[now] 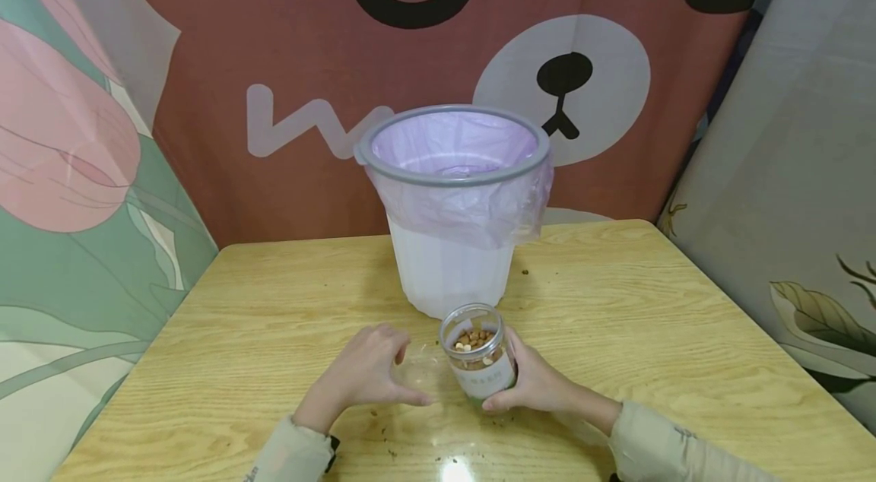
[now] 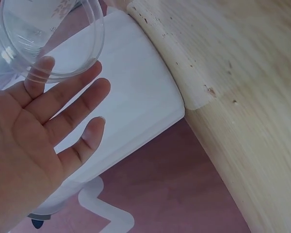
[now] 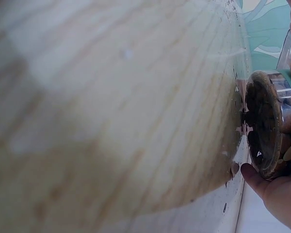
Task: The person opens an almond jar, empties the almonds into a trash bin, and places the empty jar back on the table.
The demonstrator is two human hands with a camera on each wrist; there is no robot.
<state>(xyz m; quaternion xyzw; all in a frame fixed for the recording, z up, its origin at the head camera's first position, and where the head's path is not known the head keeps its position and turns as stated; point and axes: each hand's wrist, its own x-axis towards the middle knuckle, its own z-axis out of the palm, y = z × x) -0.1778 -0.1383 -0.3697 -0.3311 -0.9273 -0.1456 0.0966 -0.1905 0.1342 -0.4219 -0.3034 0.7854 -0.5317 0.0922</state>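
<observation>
In the head view, my right hand (image 1: 530, 383) grips a clear jar (image 1: 479, 374) with a pale label, tilted above the table. Brown and pale nuts (image 1: 474, 339) fill part of it, and its mouth is uncovered. From the right wrist view, the jar's base (image 3: 264, 126) shows, with darker pieces inside. My left hand (image 1: 366, 368) is just to the left, thumb and fingers curved round a clear round lid (image 2: 58, 73). That lid is see-through and faint in the head view. In the left wrist view, the left hand's (image 2: 34, 131) other fingers spread out loosely.
Behind the hands stands a white bin (image 1: 448, 269) with a grey rim and a purple bag (image 1: 458, 212) folded over it. Small dark crumbs (image 1: 392, 454) lie on the wooden table (image 1: 274, 337). Patterned cloths (image 1: 308, 185) hang at the back and sides.
</observation>
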